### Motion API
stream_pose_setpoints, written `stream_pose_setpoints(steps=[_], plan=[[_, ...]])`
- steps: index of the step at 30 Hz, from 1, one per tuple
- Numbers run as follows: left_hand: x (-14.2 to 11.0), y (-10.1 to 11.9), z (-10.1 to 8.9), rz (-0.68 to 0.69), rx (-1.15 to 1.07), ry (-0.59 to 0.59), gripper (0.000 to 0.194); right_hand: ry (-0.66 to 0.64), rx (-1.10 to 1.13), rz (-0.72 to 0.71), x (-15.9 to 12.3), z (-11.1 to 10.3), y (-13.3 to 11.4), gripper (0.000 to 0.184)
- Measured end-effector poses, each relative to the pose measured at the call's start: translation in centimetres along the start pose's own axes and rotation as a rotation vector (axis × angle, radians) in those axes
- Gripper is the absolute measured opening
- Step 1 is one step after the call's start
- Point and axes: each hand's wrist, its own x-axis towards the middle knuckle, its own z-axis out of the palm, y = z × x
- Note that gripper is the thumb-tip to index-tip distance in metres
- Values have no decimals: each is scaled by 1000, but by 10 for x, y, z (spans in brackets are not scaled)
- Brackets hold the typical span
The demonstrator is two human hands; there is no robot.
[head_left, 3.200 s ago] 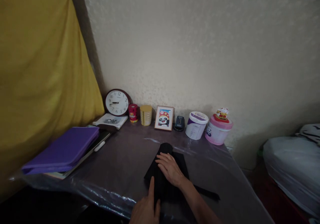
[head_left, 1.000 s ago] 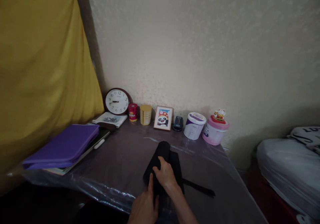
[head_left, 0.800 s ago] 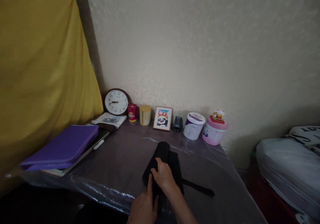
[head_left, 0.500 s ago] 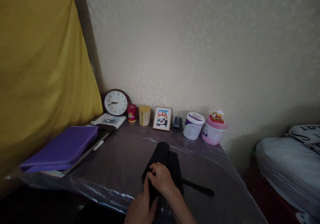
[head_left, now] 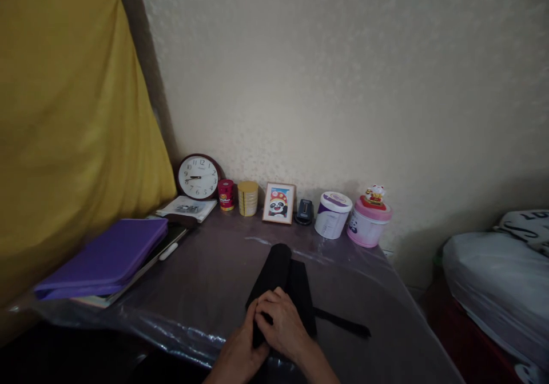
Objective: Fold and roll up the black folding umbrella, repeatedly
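Black, soft-looking cylindrical roll (head_left: pixel 274 269) with narrow black strap (head_left: pixel 343 322), lying centrally near the front of the plastic-covered brown worktop (head_left: pixel 206 286). Left hand (head_left: pixel 243 347) and right hand (head_left: pixel 283 324): meeting over its near end, fingers bent; whether either grip pinches it, cannot tell.

the rolled fabric (head_left: pixel 274 270) and the strap (head_left: pixel 343 322) are showing solid black, the tabletop (head_left: pixel 206 281) brownish grey. the curtain (head_left: pixel 72 98) is showing mustard yellow, the folder (head_left: pixel 103 255) purple. the clock (head_left: pixel 198 176) is pairing black numerals on white with a dark maroon rim (head_left: pixel 219 169). the can (head_left: pixel 226 196) is wearing red, the ribbed tin (head_left: pixel 247 199) pale yellow. the light-brown frame (head_left: pixel 293 204) is displaying a black-and-white panda (head_left: pixel 277 206) in red. the lidded tub (head_left: pixel 332 218) is mixing white with purple, the figurine-topped tub (head_left: pixel 369 224) pink with white.
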Motion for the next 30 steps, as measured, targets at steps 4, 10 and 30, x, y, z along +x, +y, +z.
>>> stream_pose_setpoints(steps=[4, 10, 30], plan=[[-1, 0, 0, 13, -1, -4, 73, 11, 82, -83, -5, -5, 2, 14], [-3, 7, 3, -175, 239, -23, 68, 134, 249, -101, -7, -14, 22, 22], [-3, 19, 4, -266, 354, -25, 67, 261, -37, 216, 86, -5, 114, 30]])
